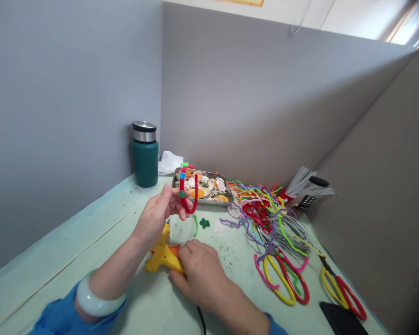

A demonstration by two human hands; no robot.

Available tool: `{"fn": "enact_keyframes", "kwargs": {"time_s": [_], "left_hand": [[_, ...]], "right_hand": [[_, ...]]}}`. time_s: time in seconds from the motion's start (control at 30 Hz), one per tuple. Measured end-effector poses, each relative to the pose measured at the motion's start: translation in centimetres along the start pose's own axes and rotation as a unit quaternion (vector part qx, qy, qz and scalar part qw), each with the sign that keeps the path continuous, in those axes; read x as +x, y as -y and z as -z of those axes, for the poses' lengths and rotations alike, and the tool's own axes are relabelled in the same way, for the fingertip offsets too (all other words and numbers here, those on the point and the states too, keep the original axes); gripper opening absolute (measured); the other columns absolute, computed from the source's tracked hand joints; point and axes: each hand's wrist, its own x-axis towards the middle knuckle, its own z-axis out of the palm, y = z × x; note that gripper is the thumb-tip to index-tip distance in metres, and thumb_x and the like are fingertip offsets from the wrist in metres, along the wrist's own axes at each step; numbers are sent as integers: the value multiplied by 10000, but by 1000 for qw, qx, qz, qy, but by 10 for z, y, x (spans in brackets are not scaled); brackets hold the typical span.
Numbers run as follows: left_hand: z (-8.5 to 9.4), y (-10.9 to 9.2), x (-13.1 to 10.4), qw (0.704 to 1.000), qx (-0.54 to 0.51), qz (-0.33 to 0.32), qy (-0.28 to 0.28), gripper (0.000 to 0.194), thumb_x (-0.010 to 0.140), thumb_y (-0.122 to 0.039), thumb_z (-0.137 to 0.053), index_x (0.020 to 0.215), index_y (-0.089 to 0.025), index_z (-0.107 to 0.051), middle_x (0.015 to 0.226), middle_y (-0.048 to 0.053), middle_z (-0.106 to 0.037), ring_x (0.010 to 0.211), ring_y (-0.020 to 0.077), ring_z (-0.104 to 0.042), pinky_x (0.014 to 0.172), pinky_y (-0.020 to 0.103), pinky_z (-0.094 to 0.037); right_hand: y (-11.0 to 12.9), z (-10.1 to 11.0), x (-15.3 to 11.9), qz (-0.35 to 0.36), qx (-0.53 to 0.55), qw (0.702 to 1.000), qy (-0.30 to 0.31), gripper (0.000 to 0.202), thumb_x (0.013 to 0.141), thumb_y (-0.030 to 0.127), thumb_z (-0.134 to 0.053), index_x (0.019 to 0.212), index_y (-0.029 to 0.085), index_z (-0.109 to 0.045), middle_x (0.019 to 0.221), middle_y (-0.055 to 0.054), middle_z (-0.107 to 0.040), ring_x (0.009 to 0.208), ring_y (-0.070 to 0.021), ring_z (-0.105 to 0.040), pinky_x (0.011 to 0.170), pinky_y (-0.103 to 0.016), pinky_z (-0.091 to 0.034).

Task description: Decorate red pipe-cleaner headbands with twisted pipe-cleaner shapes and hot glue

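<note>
Raised over the table, my left hand (160, 207) pinches a curved red pipe-cleaner piece (196, 193) bearing small blue and green bits. My right hand (204, 274) is wrapped round the body of a yellow glue gun (162, 256) with an orange trigger, low over the table. The gun's nozzle points up, close beneath my left hand. Just beyond my hands, a dark green flower shape (205, 223) and a short light green strip (195, 226) lie on the table. Behind the red piece is a metal tray (209, 202) of shells and small pieces.
A green bottle (145, 160) stands at the back left by white tissue (170, 163). Colourful pipe cleaners (256, 214) are heaped on the right, with yellow-and-red scissors (289, 284), more scissors (349, 298) and a black flat object (340, 318). A thin stick (66, 265) lies left.
</note>
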Motion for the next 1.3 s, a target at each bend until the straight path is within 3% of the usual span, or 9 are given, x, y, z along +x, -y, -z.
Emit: {"fn": "enact_keyframes", "kwargs": {"time_s": [0.2,0.37,0.43,0.57,0.63,0.8,0.97,1.13,1.3], "left_hand": [[-2,-2,-4,996,88,9,-10,231,822,-363,-568,840,-142,-630,741,32,-650,561,109,-533,609,256,-442],[-9,-4,-9,988,138,32,65,224,862,-329,-504,785,-147,-611,699,11,-610,575,108,-517,607,244,-431],[-13,-3,-11,983,145,48,102,230,869,-318,-489,773,-144,-607,711,15,-612,572,105,-518,601,241,-428],[-19,5,-15,975,134,80,159,238,877,-306,-479,767,-143,-612,704,13,-609,584,107,-526,617,243,-424],[-20,11,-16,974,118,88,170,235,878,-305,-482,768,-148,-617,702,10,-606,591,108,-531,627,245,-426],[-20,25,-16,982,64,113,140,226,873,-317,-499,788,-153,-628,740,25,-637,591,109,-544,666,271,-445],[-23,27,-14,977,29,178,110,276,829,-360,-565,995,-149,-631,870,77,-682,663,149,-616,697,300,-480],[-26,29,-10,973,44,219,54,364,798,-430,-588,995,-124,-614,801,83,-671,736,182,-625,702,330,-521],[-25,34,-8,973,8,230,-2,407,767,-398,-642,1070,-138,-564,1168,136,-589,861,217,-639,700,344,-545]], "right_hand": [[-1,-7,15,-13,58,997,-40,283,808,447,-562,890,185,-628,853,-69,-634,804,-216,-559,694,-300,-411],[-33,1,-3,-95,218,960,-149,254,896,312,-463,731,174,-598,723,-23,-583,690,-141,-535,644,-245,-379],[-46,2,-10,-136,324,922,-164,307,909,350,-433,723,166,-593,681,-13,-566,625,-122,-512,592,-231,-379],[-62,0,-17,-200,566,788,-139,404,892,494,-398,809,148,-591,685,-8,-570,445,-69,-444,401,-186,-311],[-63,0,-17,-203,627,741,-130,419,871,514,-434,761,137,-579,647,-3,-562,412,-55,-429,360,-168,-281],[-58,-1,-16,-207,728,642,-122,359,830,469,-550,728,126,-575,614,4,-580,363,-30,-413,319,-142,-263],[-65,1,-14,-230,794,540,-159,292,752,404,-654,696,139,-545,591,10,-607,334,-34,-413,308,-150,-297],[-83,12,0,-262,777,540,-189,254,679,342,-691,669,160,-514,547,7,-633,325,-60,-434,294,-164,-316],[-107,19,36,-279,764,557,-172,183,704,276,-644,665,161,-506,536,-16,-656,311,-66,-448,289,-159,-314]]}}
